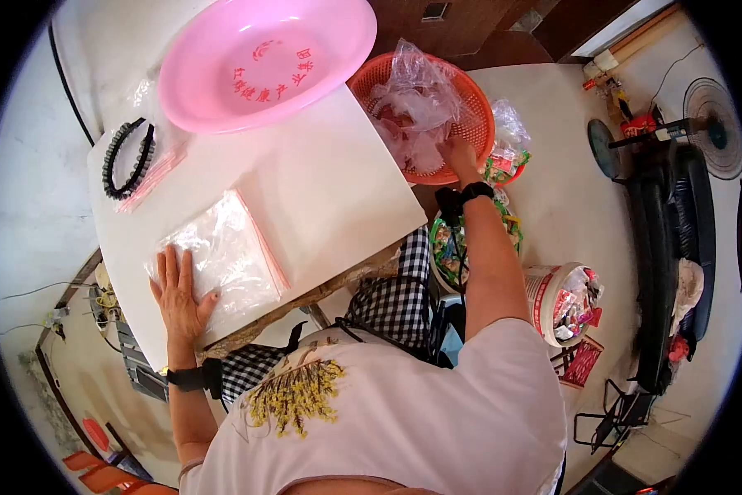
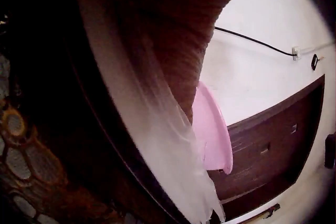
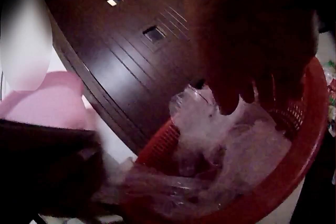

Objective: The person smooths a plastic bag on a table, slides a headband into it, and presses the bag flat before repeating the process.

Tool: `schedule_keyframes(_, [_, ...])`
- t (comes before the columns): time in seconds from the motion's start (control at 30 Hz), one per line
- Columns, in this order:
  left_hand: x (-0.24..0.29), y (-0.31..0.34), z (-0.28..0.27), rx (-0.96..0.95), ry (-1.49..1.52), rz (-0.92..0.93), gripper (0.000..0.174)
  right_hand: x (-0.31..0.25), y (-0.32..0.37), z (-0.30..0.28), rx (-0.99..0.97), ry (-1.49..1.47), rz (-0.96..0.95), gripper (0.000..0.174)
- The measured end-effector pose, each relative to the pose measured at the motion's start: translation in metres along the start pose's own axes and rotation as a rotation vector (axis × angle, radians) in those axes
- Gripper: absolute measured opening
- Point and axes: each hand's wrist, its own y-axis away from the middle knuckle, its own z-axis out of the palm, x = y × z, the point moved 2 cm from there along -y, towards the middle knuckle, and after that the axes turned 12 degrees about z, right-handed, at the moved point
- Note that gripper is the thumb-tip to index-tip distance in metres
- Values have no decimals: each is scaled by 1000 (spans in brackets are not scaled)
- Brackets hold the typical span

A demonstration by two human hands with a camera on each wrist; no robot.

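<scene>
My left hand [image 1: 179,301] lies spread over the near left part of a stack of clear plastic bags [image 1: 230,243] with pink edges on the white table. In the left wrist view, the bags [image 2: 176,155] show as a pale sheet below the dark hand. My right hand [image 1: 460,157] reaches into an orange-red plastic basket [image 1: 480,107] beside the table. Crumpled clear plastic bags [image 1: 416,103] fill much of it. Seen from the right wrist, the shadowed fingers [image 3: 228,100] point down at the loose plastic [image 3: 236,145].
A pink basin [image 1: 280,66] with red lettering stands at the table's far side. Left of it, a black beaded ring [image 1: 127,161] lies on more bags. Buckets of wrapped packets [image 1: 573,309] stand to the right on the floor, near a fan [image 1: 713,128] and a black bench [image 1: 655,272].
</scene>
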Motion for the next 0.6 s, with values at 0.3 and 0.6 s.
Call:
schedule_keyframes(0.3, [-1, 0, 1, -18, 1, -9, 89, 7, -26, 47, 4, 17, -71, 35])
schedule_keyframes(0.6, [5, 1, -6, 53, 38, -2, 84, -7, 28, -82, 55, -284, -402, 21])
